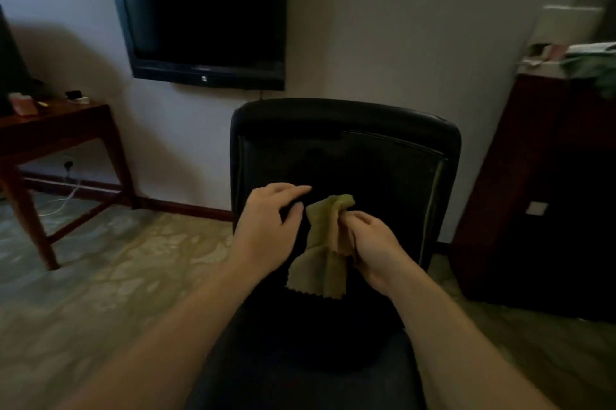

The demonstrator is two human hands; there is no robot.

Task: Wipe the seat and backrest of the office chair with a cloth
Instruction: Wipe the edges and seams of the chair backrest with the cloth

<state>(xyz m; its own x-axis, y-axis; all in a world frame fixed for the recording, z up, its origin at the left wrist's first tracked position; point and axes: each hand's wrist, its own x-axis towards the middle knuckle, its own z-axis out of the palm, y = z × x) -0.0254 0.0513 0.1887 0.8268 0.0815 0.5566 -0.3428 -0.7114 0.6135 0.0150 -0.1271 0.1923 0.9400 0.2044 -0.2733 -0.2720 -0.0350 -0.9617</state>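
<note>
Over the seat (300, 363) of the office chair (346, 116), both hands hang in front of the lower backrest (383, 169). The right hand (375, 251) holds the cloth (325, 243), an olive-green piece. Its fingers (361, 218) are curled round a bunched upper part, and the rest dangles loose above the seat, touching neither seat nor backrest as far as I can tell. The left hand (266, 229) sits just beside the cloth, toward the left edge of the chair, with its fingers (293, 190) relaxed, spread and gripping nothing. Whether its thumb brushes the fabric is too blurred to say.

My reading is that the cloth is being gathered or refolded ahead of a wipe, and neither surface looks dealt with yet (the chair is so dark that no streak or damp patch would show anyway).

- **Darkness:** on black upholstery in dim light, missed strips would go unnoticed, so the strokes probably need to overlap.
- **Grip:** a cloth held by one pinched bunch with a long loose tail will tend to drag and fold under itself, wiping with only a narrow ridge. Spreading it flat under the hand would likely serve better.
- **Chair movement:** if the chair rolls or swivels, a firm push on the backrest could send it toward the wall (383, 26) behind it or the dark cabinet (533, 176) to its right, unless the free left hand steadies it.
</note>
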